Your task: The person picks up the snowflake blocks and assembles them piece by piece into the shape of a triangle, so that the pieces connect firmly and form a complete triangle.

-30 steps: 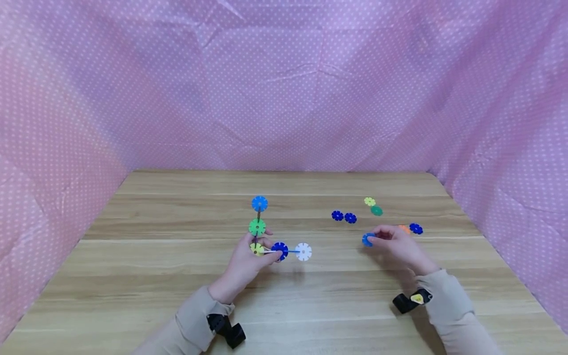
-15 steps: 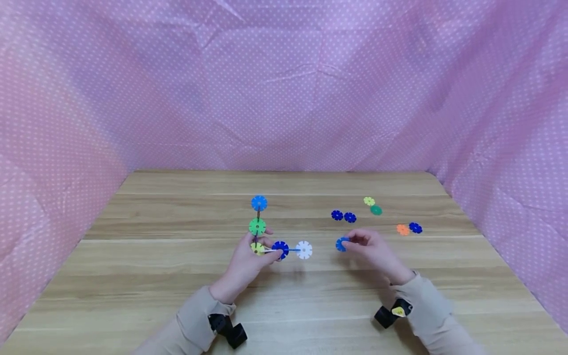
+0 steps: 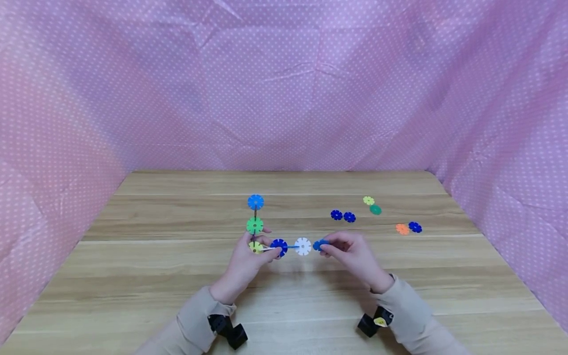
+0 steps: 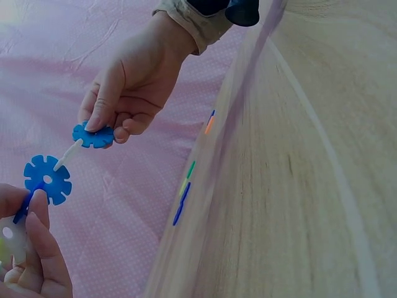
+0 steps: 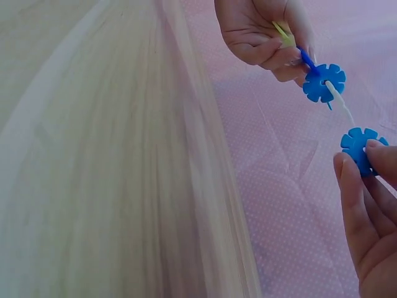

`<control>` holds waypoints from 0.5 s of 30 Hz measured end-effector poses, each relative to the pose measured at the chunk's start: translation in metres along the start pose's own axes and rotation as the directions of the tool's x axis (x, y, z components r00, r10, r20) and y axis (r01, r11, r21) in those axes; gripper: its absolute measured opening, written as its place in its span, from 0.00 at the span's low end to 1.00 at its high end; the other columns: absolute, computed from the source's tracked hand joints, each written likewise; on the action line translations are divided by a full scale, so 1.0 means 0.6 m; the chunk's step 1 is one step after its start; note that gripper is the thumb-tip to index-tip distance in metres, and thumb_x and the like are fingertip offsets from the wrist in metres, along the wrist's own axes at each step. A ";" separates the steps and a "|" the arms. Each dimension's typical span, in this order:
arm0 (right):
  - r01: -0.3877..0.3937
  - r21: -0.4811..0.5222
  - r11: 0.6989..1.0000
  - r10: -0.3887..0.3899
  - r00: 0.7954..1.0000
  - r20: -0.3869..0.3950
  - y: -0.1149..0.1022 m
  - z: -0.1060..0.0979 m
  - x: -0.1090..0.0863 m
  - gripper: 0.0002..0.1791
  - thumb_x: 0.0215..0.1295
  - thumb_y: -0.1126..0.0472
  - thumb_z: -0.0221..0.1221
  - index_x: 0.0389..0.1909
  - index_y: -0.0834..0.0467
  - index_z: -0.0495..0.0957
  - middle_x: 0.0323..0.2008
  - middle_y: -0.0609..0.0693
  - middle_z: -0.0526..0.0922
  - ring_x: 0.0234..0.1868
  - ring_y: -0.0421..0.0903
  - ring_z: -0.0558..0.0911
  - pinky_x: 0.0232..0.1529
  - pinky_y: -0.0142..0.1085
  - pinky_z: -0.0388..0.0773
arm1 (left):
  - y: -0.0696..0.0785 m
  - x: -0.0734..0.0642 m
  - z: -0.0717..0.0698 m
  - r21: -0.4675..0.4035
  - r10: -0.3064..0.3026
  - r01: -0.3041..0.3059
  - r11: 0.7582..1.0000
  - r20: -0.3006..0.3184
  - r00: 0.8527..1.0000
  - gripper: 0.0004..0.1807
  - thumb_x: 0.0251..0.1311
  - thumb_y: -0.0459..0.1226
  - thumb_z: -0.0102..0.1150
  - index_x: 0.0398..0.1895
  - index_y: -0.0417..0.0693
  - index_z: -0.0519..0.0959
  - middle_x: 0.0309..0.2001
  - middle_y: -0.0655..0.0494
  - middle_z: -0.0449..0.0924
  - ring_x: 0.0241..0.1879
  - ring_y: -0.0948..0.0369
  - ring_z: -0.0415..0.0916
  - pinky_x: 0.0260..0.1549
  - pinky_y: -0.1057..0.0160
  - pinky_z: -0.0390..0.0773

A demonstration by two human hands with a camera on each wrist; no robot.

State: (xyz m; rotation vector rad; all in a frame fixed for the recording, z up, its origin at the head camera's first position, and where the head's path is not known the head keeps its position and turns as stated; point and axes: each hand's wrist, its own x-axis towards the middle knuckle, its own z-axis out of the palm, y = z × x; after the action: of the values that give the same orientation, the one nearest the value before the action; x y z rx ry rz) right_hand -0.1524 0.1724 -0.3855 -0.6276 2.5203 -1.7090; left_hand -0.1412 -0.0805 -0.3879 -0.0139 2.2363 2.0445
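Observation:
In the head view my left hand [image 3: 241,264] pinches a dark blue notched disc [image 3: 279,245] between thumb and fingers. It is part of an L-shaped chain of slotted interlocking discs. A blue disc [image 3: 255,201] tops the upright arm, above a green disc [image 3: 255,225] and a yellow disc [image 3: 255,247] at the corner. A white disc [image 3: 303,246] ends the other arm. My right hand [image 3: 357,256] pinches a loose blue disc [image 3: 317,245] by its edge. In the left wrist view this blue disc [image 4: 93,136] is right at the white disc's edge [image 4: 69,153].
On the wooden table [image 3: 177,276] at right lie two dark blue discs [image 3: 343,216], a yellow disc [image 3: 369,200] by a green one [image 3: 375,210], and an orange disc [image 3: 402,229] by a dark blue one [image 3: 415,227]. Pink dotted cloth [image 3: 284,98] surrounds the table.
My right hand has carried the blue disc leftward from near the orange disc to the white disc's edge. My left hand keeps hold of the chain, which shifted slightly.

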 end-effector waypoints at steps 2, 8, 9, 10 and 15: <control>0.026 -0.019 0.999 -0.026 1.000 -0.007 0.000 0.003 0.000 0.05 0.61 0.66 0.61 0.37 0.63 0.82 0.34 0.57 0.85 0.32 0.38 0.82 0.36 0.36 0.83 | 0.001 -0.001 0.000 0.002 -0.001 0.001 1.000 -0.003 1.000 0.26 0.52 0.31 0.67 0.54 0.40 0.69 0.32 0.55 0.76 0.36 0.60 0.75 0.34 0.64 0.77; 0.080 -0.087 0.993 -0.084 0.996 -0.042 0.000 0.011 0.002 0.05 0.59 0.66 0.63 0.35 0.61 0.84 0.33 0.54 0.86 0.33 0.36 0.81 0.38 0.34 0.82 | 0.004 -0.002 0.000 -0.001 -0.008 0.008 1.000 -0.010 1.000 0.25 0.52 0.31 0.67 0.54 0.40 0.69 0.32 0.55 0.76 0.34 0.61 0.75 0.33 0.65 0.76; 0.089 -0.098 0.991 -0.094 0.994 -0.048 0.000 0.011 0.002 0.05 0.59 0.67 0.63 0.35 0.61 0.84 0.33 0.53 0.86 0.33 0.35 0.81 0.37 0.35 0.82 | 0.005 -0.002 0.000 -0.006 -0.010 0.010 1.000 -0.011 1.000 0.25 0.52 0.31 0.67 0.54 0.40 0.69 0.32 0.55 0.76 0.33 0.61 0.76 0.33 0.65 0.76; 0.098 -0.111 0.989 -0.104 0.993 -0.052 0.000 0.012 0.002 0.04 0.59 0.67 0.63 0.35 0.61 0.84 0.33 0.53 0.86 0.33 0.35 0.81 0.37 0.35 0.82 | 0.005 -0.002 0.001 -0.008 -0.010 0.010 1.000 -0.009 1.000 0.25 0.53 0.31 0.66 0.54 0.40 0.69 0.32 0.55 0.76 0.33 0.61 0.76 0.32 0.65 0.76; 0.179 -0.178 0.968 -0.192 0.980 -0.059 0.000 0.015 0.002 0.04 0.57 0.68 0.64 0.34 0.59 0.85 0.32 0.51 0.86 0.33 0.34 0.81 0.36 0.33 0.82 | 0.005 -0.002 0.001 -0.004 -0.009 0.009 1.000 0.000 1.000 0.25 0.53 0.32 0.66 0.54 0.41 0.68 0.33 0.54 0.76 0.33 0.61 0.76 0.32 0.65 0.75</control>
State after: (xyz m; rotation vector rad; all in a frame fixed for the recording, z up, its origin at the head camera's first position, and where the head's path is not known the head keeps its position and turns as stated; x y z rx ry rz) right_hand -0.1512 0.1639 -0.3888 -0.8512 2.7634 -1.6076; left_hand -0.1402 -0.0799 -0.3847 -0.0252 2.2285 2.0440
